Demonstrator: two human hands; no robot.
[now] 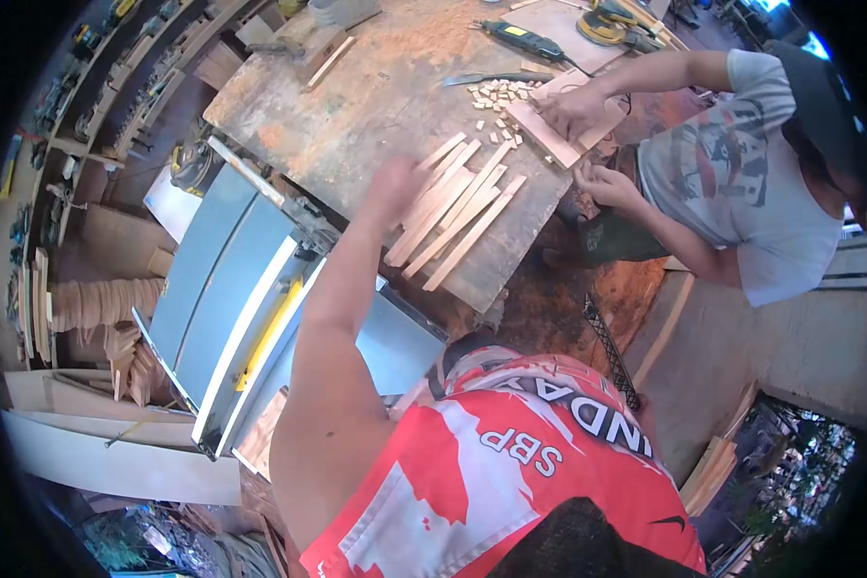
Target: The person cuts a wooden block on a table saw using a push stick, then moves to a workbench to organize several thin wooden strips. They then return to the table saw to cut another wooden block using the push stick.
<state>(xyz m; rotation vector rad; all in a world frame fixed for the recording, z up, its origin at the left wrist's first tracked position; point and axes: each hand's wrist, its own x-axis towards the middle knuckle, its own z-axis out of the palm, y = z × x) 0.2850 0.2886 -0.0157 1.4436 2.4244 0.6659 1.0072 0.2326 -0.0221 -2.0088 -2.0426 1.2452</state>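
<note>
My left hand [395,190] is beside the left side of a loose pile of light wooden strips [448,214] on the worn workbench [356,125]. It is smeared by motion, so its fingers and any hold on a strip cannot be made out. A small skin-coloured patch, apparently my right hand [643,414], shows at the edge of my red jersey, near the lower end of a dark patterned rod [609,349]. Its fingers are hidden. Many small wooden pieces [501,96] lie beyond the strips.
Across the bench a co-worker [742,164] handles a flat wooden board [541,135]. Behind the small pieces lie a rotary tool [520,40] and a yellow sander [602,24]. A table saw [226,279] with a yellow strip stands at left, near shelves [116,106].
</note>
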